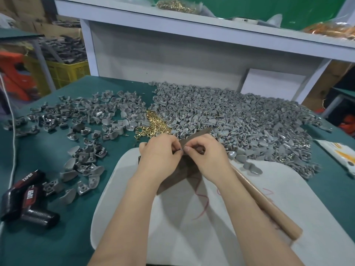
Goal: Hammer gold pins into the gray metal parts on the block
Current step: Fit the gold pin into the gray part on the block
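A dark brown block (198,133) stands on a white pad (192,217) in front of me, mostly covered by my hands. My left hand (159,153) and my right hand (208,153) meet over the block, fingers curled. Their fingertips pinch a small gray part (181,149) between them; it is too small to see whether a pin is in it. A heap of gold pins (155,123) lies just beyond the block. A wooden hammer handle (269,204) lies on the pad under my right forearm, its head hidden.
A big pile of gray metal parts (240,116) fills the green table to the right and behind, with looser parts (82,116) to the left. Black packets (26,198) lie at front left, a printed bag (343,156) at right, and a white shelf (192,22) stands behind.
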Motion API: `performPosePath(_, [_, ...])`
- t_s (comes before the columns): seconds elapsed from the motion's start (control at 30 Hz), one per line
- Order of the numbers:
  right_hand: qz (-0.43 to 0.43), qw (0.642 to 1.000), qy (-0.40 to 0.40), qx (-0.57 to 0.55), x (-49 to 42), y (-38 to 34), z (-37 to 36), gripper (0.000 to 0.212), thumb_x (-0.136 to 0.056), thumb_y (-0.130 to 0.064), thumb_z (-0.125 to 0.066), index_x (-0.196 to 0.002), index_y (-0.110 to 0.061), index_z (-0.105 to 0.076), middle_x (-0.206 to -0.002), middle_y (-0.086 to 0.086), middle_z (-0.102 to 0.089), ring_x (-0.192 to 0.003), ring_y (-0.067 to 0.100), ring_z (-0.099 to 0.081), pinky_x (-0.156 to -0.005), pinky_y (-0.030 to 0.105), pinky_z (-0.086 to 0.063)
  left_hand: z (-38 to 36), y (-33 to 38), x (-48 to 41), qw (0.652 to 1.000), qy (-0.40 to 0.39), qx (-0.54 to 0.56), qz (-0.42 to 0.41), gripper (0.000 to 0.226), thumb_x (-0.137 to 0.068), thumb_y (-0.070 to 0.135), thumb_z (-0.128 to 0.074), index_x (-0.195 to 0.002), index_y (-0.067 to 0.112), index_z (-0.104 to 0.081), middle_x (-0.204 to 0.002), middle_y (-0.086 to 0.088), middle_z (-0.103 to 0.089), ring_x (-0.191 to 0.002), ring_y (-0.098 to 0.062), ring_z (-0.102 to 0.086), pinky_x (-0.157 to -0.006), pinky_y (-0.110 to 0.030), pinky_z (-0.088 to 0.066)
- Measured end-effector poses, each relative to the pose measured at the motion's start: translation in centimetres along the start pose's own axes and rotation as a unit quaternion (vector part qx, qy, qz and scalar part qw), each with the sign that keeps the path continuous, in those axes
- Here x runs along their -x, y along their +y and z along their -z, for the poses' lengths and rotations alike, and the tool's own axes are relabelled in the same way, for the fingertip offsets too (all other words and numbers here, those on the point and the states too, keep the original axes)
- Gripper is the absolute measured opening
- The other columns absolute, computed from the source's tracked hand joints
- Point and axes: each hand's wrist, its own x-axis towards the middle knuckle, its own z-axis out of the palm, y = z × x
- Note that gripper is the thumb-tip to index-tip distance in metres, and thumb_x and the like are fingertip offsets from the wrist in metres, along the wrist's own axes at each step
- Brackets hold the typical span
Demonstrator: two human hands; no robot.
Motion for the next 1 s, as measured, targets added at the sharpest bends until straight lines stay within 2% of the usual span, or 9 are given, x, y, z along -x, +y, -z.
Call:
performPosePath(0.33, [-0.019, 1.000, 0.021, 0.006, -0.08, 0.00, -0.45, 0.020, -0.082, -0.015, -0.067, -0.069, -0.029, -0.059, -0.082, -0.008, -0.055, -0.070, 0.000, -0.052, -0.065, 0.010, -0.037, 0.12, 0.17, 0.02, 1.000, -0.007, -0.002, -0.004, 0.010, -0.087, 0.029, -0.063, -0.078, 0.031, -0.057, -0.080, 0.013, -0.058, -0.098, -0.017, -0.057, -0.084, -0.034, -0.031])
performPosePath(0.57, [-0.042, 0.998, 0.005, -0.039, -0.03, 0.39, -0.13, 0.007, -0.086, -0.015, -0.065, -0.083, -0.018, -0.070, -0.086, -0.005, -0.062, -0.084, 0.014, -0.060, -0.080, 0.026, -0.046, 0.02, 0.13, 0.10, 1.000, -0.008, 0.011, 0.003, 0.013, -0.086, 0.031, -0.065, -0.076, 0.031, -0.057, -0.079, 0.014, -0.057, -0.097, -0.018, -0.058, -0.086, -0.035, -0.034])
performPosePath(0.63, [-0.036, 0.999, 0.009, -0.033, 0.05, 0.35, -0.17, 0.008, -0.086, -0.015, -0.065, -0.082, -0.020, -0.069, -0.086, -0.006, -0.062, -0.082, 0.011, -0.059, -0.079, 0.023, -0.045, 0.05, 0.11, 0.12, 1.000, -0.008, 0.011, 0.003, 0.013, -0.086, 0.031, -0.065, -0.076, 0.031, -0.057, -0.080, 0.014, -0.057, -0.097, -0.018, -0.058, -0.086, -0.035, -0.034])
performPosePath(0.73, [-0.014, 1.000, 0.019, 0.001, 0.11, 0.28, -0.24, 0.014, -0.085, -0.015, -0.066, -0.076, -0.026, -0.063, -0.085, -0.007, -0.058, -0.074, -0.002, -0.053, -0.069, 0.007, -0.037, 0.09, 0.15, 0.13, 1.000, -0.008, 0.011, 0.004, 0.013, -0.086, 0.032, -0.065, -0.076, 0.031, -0.057, -0.079, 0.014, -0.057, -0.097, -0.018, -0.058, -0.086, -0.034, -0.034])
performPosePath(0.8, [0.004, 1.000, 0.018, 0.023, 0.09, 0.13, -0.21, 0.014, -0.085, -0.014, -0.065, -0.076, -0.024, -0.062, -0.083, -0.009, -0.053, -0.074, -0.007, -0.050, -0.067, 0.004, -0.035, 0.13, 0.19, 0.15, 1.000, -0.009, 0.012, 0.004, 0.014, -0.086, 0.032, -0.065, -0.076, 0.031, -0.056, -0.079, 0.014, -0.057, -0.097, -0.018, -0.058, -0.087, -0.035, -0.037])
performPosePath(0.87, [0.024, 0.999, 0.017, 0.046, 0.12, -0.02, -0.17, 0.008, -0.086, -0.013, -0.065, -0.079, -0.018, -0.065, -0.087, -0.006, -0.052, -0.075, -0.001, -0.051, -0.070, 0.009, -0.038, 0.19, 0.25, 0.20, 1.000, -0.012, 0.010, 0.004, 0.014, -0.086, 0.031, -0.065, -0.075, 0.031, -0.056, -0.078, 0.014, -0.056, -0.097, -0.019, -0.058, -0.089, -0.036, -0.039])
performPosePath(0.93, [0.044, 0.996, 0.016, 0.079, 0.17, -0.24, -0.15, 0.006, -0.086, -0.011, -0.063, -0.082, -0.012, -0.066, -0.091, -0.001, -0.054, -0.083, 0.011, -0.052, -0.077, 0.024, -0.042, 0.26, 0.34, 0.25, 1.000, -0.014, 0.012, 0.003, 0.014, -0.086, 0.029, -0.064, -0.075, 0.031, -0.056, -0.075, 0.014, -0.055, -0.096, -0.020, -0.058, -0.090, -0.038, -0.042])
performPosePath(1.0, [0.060, 0.992, 0.014, 0.114, 0.21, -0.54, -0.04, 0.006, -0.087, -0.010, -0.061, -0.083, -0.008, -0.066, -0.093, 0.002, -0.055, -0.087, 0.020, -0.053, -0.079, 0.032, -0.043, 0.35, 0.46, 0.27, 1.000, -0.016, 0.014, 0.000, 0.014, -0.086, 0.027, -0.063, -0.075, 0.031, -0.057, -0.076, 0.013, -0.055, -0.096, -0.021, -0.058, -0.091, -0.040, -0.043])
